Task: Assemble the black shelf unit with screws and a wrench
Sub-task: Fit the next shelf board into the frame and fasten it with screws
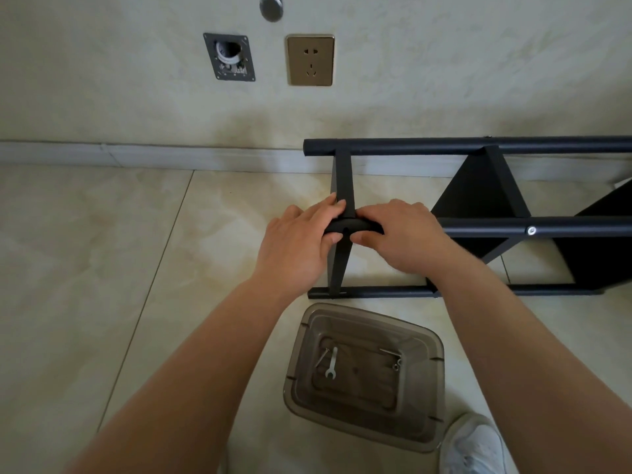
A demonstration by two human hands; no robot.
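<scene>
- White shoe (477, 446): bottom right corner, on the tiled floor (102, 268), just beside the tub
- Smoky translucent plastic tub (431, 350): on the floor between the two forearms, close in front of the shelf frame
- Small silver wrench (331, 363): lying flat in the tub, left part of its bottom, open end toward the camera
- Long screw (322, 356): slanted just left of the wrench; more screws and small hardware (396, 362) gathered at the tub's right wall
- Black shelf unit (478, 200): on its side on the floor, near the wall; round tubes run left to right, flat crosspieces join them, dark panels toward the right
- Silver screw head (531, 230): seated in the middle tube, right of the hands
- Left hand (301, 241): fingers curled over the left end of the middle tube, thumb underneath, clamped on it
- Right hand (403, 234): fingers wrapped over the same tube end, thumb below, gripping just beside the left hand
- Wall (444, 63): gold socket plate (310, 60), open junction box (229, 57) to its left
</scene>
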